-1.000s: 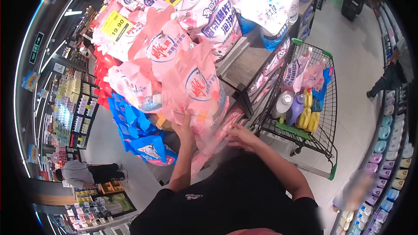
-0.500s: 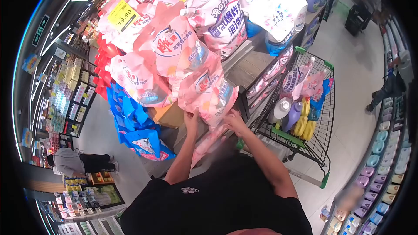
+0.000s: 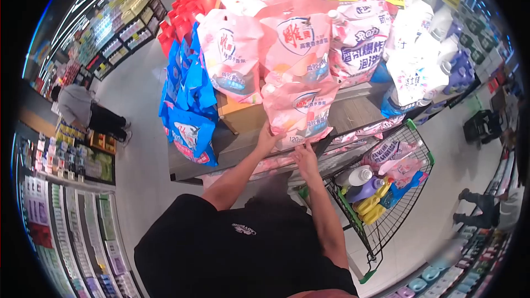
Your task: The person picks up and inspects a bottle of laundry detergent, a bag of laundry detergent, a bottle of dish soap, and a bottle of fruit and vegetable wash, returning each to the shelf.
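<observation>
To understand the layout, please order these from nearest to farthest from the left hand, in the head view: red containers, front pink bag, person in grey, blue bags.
From the left hand:
1. Front pink bag, at its fingers.
2. Blue bags, to its left.
3. Red containers, behind them.
4. Person in grey, far left.

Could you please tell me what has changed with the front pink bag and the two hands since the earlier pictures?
The front pink bag, tilted before, has come down and stands more upright against the bags behind. The left hand still holds its lower left corner; the right hand has moved in to its bottom edge. The blue bags stayed.
</observation>
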Motion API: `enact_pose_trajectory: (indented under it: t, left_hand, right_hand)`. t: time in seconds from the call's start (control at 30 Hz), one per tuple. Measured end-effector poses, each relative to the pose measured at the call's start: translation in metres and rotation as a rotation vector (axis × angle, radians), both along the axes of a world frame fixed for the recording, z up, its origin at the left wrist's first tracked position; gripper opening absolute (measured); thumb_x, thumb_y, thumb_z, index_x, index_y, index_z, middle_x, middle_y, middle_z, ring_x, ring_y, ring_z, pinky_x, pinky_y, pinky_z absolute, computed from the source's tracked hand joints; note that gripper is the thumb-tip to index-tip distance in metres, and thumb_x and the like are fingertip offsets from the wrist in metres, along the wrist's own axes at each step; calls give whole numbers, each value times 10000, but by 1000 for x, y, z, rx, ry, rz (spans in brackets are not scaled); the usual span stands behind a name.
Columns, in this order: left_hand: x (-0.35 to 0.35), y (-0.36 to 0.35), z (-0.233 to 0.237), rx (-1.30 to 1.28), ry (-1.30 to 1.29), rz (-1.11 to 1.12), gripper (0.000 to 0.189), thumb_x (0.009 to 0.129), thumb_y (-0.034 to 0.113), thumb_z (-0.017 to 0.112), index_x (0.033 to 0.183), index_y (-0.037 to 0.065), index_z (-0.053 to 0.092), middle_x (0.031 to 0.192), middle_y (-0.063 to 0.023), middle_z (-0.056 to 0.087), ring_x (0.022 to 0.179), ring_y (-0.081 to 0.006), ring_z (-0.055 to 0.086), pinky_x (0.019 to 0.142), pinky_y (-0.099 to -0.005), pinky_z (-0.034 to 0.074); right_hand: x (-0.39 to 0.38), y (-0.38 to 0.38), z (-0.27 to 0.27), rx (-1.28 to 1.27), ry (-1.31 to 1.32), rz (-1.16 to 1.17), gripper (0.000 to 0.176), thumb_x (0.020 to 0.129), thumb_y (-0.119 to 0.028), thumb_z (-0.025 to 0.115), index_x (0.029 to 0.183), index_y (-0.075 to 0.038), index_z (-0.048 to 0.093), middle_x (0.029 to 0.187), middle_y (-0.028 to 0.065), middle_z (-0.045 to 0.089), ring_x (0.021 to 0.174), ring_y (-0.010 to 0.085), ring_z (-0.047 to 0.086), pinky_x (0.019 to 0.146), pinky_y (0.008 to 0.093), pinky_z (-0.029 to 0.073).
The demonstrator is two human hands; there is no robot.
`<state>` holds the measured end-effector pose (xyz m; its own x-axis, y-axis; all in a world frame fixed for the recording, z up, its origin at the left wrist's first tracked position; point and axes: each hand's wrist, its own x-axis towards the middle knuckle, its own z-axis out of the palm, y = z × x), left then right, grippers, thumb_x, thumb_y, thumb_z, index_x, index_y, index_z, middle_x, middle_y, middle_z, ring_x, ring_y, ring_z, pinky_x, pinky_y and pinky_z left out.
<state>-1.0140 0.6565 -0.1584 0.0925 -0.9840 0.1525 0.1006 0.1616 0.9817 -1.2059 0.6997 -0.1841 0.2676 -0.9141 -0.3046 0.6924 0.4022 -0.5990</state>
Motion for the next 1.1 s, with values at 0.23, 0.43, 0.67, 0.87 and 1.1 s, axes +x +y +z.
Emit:
enact_pose_trajectory:
  t: [0.23, 0.43, 0.67, 0.87, 1.1]
  left_hand:
    - [12, 9, -20, 48, -352, 174, 855, 764, 257, 927, 1405, -52, 453, 1348, -214, 623, 1229, -263, 633, 1020, -371, 532]
    - [45, 108, -19, 125, -315, 236, 552, 894, 161, 792, 1381, 55, 554, 1311, -147, 683, 1099, -256, 716, 949, -389, 570]
    - [106, 189, -34, 311, -209, 239, 210, 957, 154, 754, 1065, -25, 752, 997, -79, 767, 909, -116, 705, 811, -290, 564]
    - [136, 169, 28, 228, -146, 128, 157, 881, 102, 814, 969, -25, 790, 990, -107, 783, 905, -112, 709, 801, -281, 557]
    - [217, 177, 95, 133, -70, 250, 277, 1056, 203, 612, 1047, -41, 743, 995, -82, 766, 920, -125, 701, 828, -292, 540]
  right_hand:
    - [-11, 10, 23, 77, 237, 126, 738, 1008, -107, 605, 1630, -58, 211, 1521, 144, 481, 1365, 271, 523, 1075, 461, 482]
    - [-8, 31, 26, -66, 383, 255, 488, 1030, -146, 613, 1472, 11, 481, 1329, 155, 648, 1187, 256, 661, 989, 407, 548]
    - [-15, 87, 18, -273, 498, 230, 376, 1056, -160, 591, 1383, 24, 583, 1279, 158, 703, 1145, 243, 693, 959, 326, 547]
    - [4, 115, 83, -180, 555, 212, 351, 1063, -160, 581, 1358, 28, 604, 1285, 167, 702, 1149, 233, 695, 962, 328, 550]
    - [78, 104, 81, -183, 575, 324, 322, 1053, -134, 586, 1323, 38, 626, 1220, 172, 717, 1141, 244, 697, 981, 344, 553]
